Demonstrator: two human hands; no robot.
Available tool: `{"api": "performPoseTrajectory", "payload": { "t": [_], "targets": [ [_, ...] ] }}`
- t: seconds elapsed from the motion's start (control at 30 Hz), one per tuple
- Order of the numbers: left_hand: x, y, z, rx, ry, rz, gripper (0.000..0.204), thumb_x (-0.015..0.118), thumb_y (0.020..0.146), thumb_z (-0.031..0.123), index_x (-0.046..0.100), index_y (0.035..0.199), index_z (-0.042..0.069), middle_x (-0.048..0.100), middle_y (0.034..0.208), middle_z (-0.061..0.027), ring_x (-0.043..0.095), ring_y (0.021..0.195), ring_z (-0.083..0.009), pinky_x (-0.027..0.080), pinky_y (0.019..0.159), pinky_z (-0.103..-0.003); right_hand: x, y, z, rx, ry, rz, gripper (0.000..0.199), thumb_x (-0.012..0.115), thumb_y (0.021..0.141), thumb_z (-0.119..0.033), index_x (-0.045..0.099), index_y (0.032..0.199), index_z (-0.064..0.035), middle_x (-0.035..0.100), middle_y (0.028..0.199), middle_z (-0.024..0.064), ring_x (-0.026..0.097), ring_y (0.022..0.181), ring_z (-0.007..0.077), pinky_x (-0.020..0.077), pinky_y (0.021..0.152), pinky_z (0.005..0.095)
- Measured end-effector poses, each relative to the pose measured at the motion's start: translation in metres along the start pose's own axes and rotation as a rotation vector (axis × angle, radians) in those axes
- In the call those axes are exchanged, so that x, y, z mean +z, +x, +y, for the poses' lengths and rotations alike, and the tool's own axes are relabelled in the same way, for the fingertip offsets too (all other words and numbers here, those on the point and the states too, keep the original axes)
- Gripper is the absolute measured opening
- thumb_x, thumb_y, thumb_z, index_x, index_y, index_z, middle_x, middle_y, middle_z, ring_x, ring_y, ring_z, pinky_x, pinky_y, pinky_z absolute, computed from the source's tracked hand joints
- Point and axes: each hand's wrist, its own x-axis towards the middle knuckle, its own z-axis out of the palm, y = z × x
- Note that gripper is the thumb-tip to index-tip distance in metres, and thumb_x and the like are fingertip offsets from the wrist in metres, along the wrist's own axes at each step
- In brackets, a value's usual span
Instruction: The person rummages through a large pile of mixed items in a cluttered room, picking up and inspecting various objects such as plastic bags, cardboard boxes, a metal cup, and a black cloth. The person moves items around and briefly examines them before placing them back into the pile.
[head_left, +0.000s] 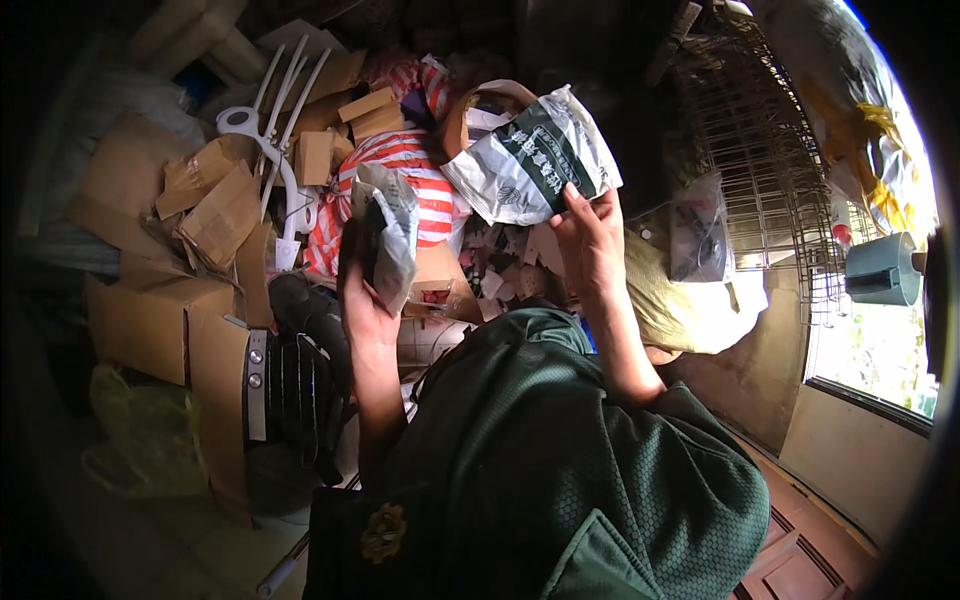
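In my right hand (590,235) is a crumpled white paper bag (510,185) with a dark green printed panel, pinched at its lower right corner between thumb and fingers. My left hand (368,305) grips a second, smaller white-and-dark bag (393,235), seen nearly edge-on and held upright. Both bags are in the air over a heap of mixed scraps. Behind the larger bag shows an open brown paper bag or carton (465,120) with pale things in it. A red-and-white striped plastic bag (430,190) lies between and beyond my hands.
Flattened cardboard boxes (215,215) pile up at the left, with a white plastic frame (265,140) across them. A black appliance with knobs (290,390) stands nearer. To the right are a wire rack (750,150), a yellowish sack (690,300) and a grey-blue container (882,270).
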Motion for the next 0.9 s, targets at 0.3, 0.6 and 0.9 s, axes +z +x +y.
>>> {"api": "performPoseTrajectory", "payload": {
  "t": [0.3,0.6,0.9],
  "targets": [
    [0.067,0.022,-0.019,0.377,0.750,-0.116,0.033,0.057,0.094,0.012,0.061,0.123,-0.003,0.061,0.123,-0.0125,0.055,0.113,-0.0174,0.039,0.100,-0.029,0.014,0.005,-0.013,-0.038,-0.023,0.119,0.042,0.067,0.087,0.000,0.048,0.125,-0.0034,0.064,0.108,0.0065,0.066,0.089,0.0128,0.0579,0.066,0.0273],
    [0.160,0.060,-0.063,0.352,1.235,-0.459,0.039,0.077,0.081,0.031,0.067,0.093,-0.005,0.070,0.081,-0.0110,0.063,0.075,-0.0159,0.048,0.073,-0.029,-0.012,0.030,0.009,-0.206,-0.123,0.231,0.042,0.076,0.082,-0.004,0.044,0.110,-0.0058,0.058,0.103,0.0037,0.058,0.093,0.0099,0.0495,0.080,0.0240],
    [0.197,0.129,-0.078,0.108,1.369,-0.895,0.028,0.069,0.080,0.020,0.069,0.095,-0.004,0.070,0.080,-0.0161,0.068,0.073,-0.0183,0.051,0.073,-0.032,-0.082,0.087,-0.068,-0.599,-1.041,0.225,0.062,0.076,0.082,-0.026,0.044,0.132,-0.0070,0.041,0.143,0.0135,0.041,0.132,0.0264,0.0320,0.110,0.0416]
  ]
}}
